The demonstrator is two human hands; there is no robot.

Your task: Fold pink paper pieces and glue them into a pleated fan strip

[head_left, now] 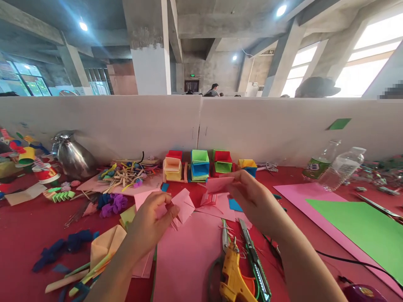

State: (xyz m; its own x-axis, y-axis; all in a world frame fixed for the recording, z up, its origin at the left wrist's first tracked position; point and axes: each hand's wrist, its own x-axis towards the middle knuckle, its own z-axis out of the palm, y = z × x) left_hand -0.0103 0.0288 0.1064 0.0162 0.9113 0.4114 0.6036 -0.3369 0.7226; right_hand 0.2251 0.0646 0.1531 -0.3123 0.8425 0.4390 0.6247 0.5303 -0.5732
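Between the thumb and fingers of my left hand (159, 214) is a folded pink paper piece (184, 205), held above a large pink sheet (189, 256). My right hand (247, 188) pinches a flat pink paper (219, 184) by its right edge. Just under that paper lies a small folded pink piece (210, 199) on other pink sheets. Behind the hands stand stacked folded paper boxes in several colours (200, 164). A yellow glue gun (234, 272) and a utility knife (254, 256) lie in front of my right hand.
A steel jug (74, 155) and a pile of sticks (126, 176) stand at the left. Plastic bottles (343, 167), a green sheet (362, 230) and scissors (378, 205) are at the right. A white partition (141, 126) closes the back; people are beyond it.
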